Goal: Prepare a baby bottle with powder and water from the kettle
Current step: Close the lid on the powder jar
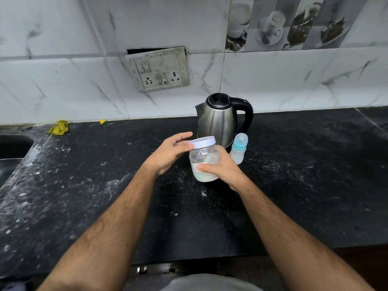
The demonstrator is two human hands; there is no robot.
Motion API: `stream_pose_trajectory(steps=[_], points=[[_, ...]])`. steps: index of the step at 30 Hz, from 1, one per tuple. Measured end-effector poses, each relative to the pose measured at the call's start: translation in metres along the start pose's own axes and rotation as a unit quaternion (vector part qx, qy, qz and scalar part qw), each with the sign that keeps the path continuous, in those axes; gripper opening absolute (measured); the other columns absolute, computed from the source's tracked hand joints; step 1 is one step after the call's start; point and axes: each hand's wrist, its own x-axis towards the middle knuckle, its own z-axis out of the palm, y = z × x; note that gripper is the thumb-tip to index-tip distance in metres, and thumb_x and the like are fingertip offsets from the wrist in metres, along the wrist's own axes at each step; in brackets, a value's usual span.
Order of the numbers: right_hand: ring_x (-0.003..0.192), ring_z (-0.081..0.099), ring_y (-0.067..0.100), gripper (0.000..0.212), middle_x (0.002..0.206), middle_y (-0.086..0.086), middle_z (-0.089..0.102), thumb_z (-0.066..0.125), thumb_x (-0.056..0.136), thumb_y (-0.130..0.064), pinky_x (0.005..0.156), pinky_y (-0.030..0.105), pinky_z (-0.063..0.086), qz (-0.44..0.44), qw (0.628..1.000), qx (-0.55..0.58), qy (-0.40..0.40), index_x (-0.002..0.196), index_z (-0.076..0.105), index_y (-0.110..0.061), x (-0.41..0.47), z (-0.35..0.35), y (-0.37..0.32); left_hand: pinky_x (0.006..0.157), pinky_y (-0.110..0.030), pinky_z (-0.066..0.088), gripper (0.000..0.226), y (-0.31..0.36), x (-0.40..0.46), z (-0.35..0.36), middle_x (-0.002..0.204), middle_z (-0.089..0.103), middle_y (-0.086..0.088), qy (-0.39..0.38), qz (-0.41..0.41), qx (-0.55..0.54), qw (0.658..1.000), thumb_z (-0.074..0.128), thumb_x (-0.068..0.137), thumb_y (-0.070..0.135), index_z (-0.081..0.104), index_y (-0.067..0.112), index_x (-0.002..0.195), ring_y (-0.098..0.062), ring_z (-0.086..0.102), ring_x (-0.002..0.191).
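- Head view, counter: a black stone countertop [294, 185], dusted with white smears and specks, runs the width of the frame against a marble-patterned tiled wall.
- Powder jar [204, 162]: a clear plastic jar with a white lid [202, 142], lid in place. White powder fills its lower part and something pale green shows inside. It is at frame centre, just in front of the kettle; whether its base touches the counter cannot be told.
- Right hand [224, 169]: grasping the jar from its 3 o'clock side, thumb across the front of the body, fingers curled round the far side.
- Left hand [170, 153]: at 9 o'clock of the jar, fingers relaxed and slightly spread. Fingertips reach the lid's rim; no closed grip is visible.
- Kettle [218, 120]: stainless steel with a black handle pointing to 3 o'clock, upright at 12 o'clock of the jar, lid closed.
- Baby bottle [238, 149]: translucent, with a blue collar and cap on, leaning slightly, just beside the kettle's base at 2 o'clock of the jar, partly hidden by the right hand.
- Surroundings: a grimy switchboard [157, 68] on the wall at 11 o'clock of the kettle; a yellow cloth [58, 127] at the wall edge far towards 9 o'clock; a sink [12, 148] cut into the counter at the left frame edge.
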Motion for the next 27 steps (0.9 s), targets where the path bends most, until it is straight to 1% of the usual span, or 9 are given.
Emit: stream_pose_trajectory(steps=[3, 5, 8, 10, 13, 16, 21, 24, 27], points=[[0.104, 0.066, 0.007, 0.075, 0.112, -0.007, 0.068, 0.089, 0.062, -0.027, 0.094, 0.035, 0.055, 0.02, 0.994, -0.079, 0.068, 0.126, 0.051, -0.027, 0.002, 0.01, 0.003, 0.112, -0.036, 0.039, 0.075, 0.003, 0.002, 0.012, 0.131, 0.061, -0.001, -0.015, -0.023, 0.006, 1.0, 0.067, 0.086, 0.04, 0.035, 0.017, 0.15, -0.012, 0.06, 0.117], [0.103, 0.064, 0.005, 0.085, 0.111, -0.011, 0.065, 0.09, 0.059, -0.031, 0.092, 0.03, 0.053, 0.032, 0.988, -0.116, 0.095, 0.13, 0.045, -0.023, 0.001, 0.019, 0.006, 0.109, -0.036, 0.043, 0.097, 0.004, 0.005, 0.025, 0.137, 0.055, -0.003, 0.023, -0.028, 0.04, 0.999, 0.073, 0.074, 0.059, 0.03, 0.021, 0.152, -0.01, 0.06, 0.116], [0.104, 0.063, 0.003, 0.085, 0.112, -0.013, 0.063, 0.09, 0.063, -0.027, 0.09, 0.024, 0.051, 0.035, 0.987, -0.113, 0.107, 0.134, 0.043, -0.021, -0.001, 0.028, 0.004, 0.102, -0.039, 0.051, 0.1, 0.002, 0.007, 0.037, 0.134, 0.057, -0.006, 0.107, -0.018, 0.08, 0.991, 0.078, 0.065, 0.058, 0.037, 0.023, 0.149, -0.018, 0.063, 0.115], [0.109, 0.064, 0.011, 0.08, 0.118, -0.004, 0.066, 0.088, 0.066, -0.019, 0.095, 0.027, 0.052, 0.03, 0.996, -0.048, 0.07, 0.134, 0.045, -0.014, -0.002, 0.025, 0.004, 0.095, -0.037, 0.055, 0.095, 0.0, 0.008, 0.034, 0.122, 0.068, -0.004, 0.104, -0.014, 0.054, 0.993, 0.082, 0.065, 0.048, 0.041, 0.022, 0.146, -0.018, 0.07, 0.105], [0.116, 0.063, 0.023, 0.07, 0.126, 0.012, 0.066, 0.076, 0.074, -0.015, 0.099, 0.038, 0.051, 0.038, 0.989, 0.125, -0.071, 0.137, 0.047, -0.005, -0.008, 0.014, 0.0, 0.081, -0.03, 0.057, 0.082, 0.002, 0.004, 0.023, 0.102, 0.076, 0.002, 0.007, -0.014, -0.002, 1.0, 0.078, 0.07, 0.038, 0.043, 0.024, 0.143, -0.016, 0.073, 0.096], [0.112, 0.063, 0.024, 0.069, 0.122, 0.011, 0.067, 0.074, 0.075, -0.021, 0.095, 0.04, 0.052, 0.049, 0.974, 0.177, -0.134, 0.138, 0.049, -0.009, -0.009, 0.006, -0.004, 0.09, -0.029, 0.055, 0.072, 0.005, 0.003, 0.014, 0.112, 0.074, 0.001, -0.034, 0.0, -0.006, 0.999, 0.076, 0.077, 0.032, 0.044, 0.023, 0.141, -0.016, 0.07, 0.103], [0.097, 0.069, 0.008, 0.041, 0.104, -0.003, 0.075, 0.082, 0.073, -0.018, 0.084, 0.023, 0.055, -0.02, 1.0, 0.004, -0.019, 0.108, 0.068, -0.035, -0.001, 0.003, -0.01, 0.104, -0.03, 0.046, 0.067, 0.001, 0.006, 0.012, 0.092, 0.078, 0.006, 0.081, 0.014, 0.02, 0.996, 0.076, 0.084, 0.018, 0.045, 0.011, 0.143, -0.006, 0.071, 0.093], [0.099, 0.066, 0.005, 0.073, 0.107, -0.01, 0.069, 0.087, 0.055, -0.042, 0.088, 0.027, 0.054, 0.007, 0.987, -0.129, 0.1, 0.118, 0.05, -0.034, 0.0, 0.009, -0.007, 0.101, -0.028, 0.049, 0.073, 0.002, 0.007, 0.023, 0.113, 0.072, 0.0, 0.061, -0.01, 0.012, 0.998, 0.075, 0.085, 0.031, 0.041, 0.015, 0.147, -0.007, 0.07, 0.098], [0.095, 0.061, -0.004, 0.082, 0.106, -0.016, 0.064, 0.083, 0.049, -0.052, 0.075, 0.015, 0.047, 0.02, 0.972, -0.196, 0.125, 0.117, 0.04, -0.038, 0.001, 0.022, -0.007, 0.096, -0.03, 0.053, 0.101, 0.005, 0.01, 0.039, 0.134, 0.057, -0.007, 0.102, -0.009, 0.056, 0.993, 0.079, 0.067, 0.057, 0.035, 0.02, 0.15, -0.014, 0.065, 0.112]])
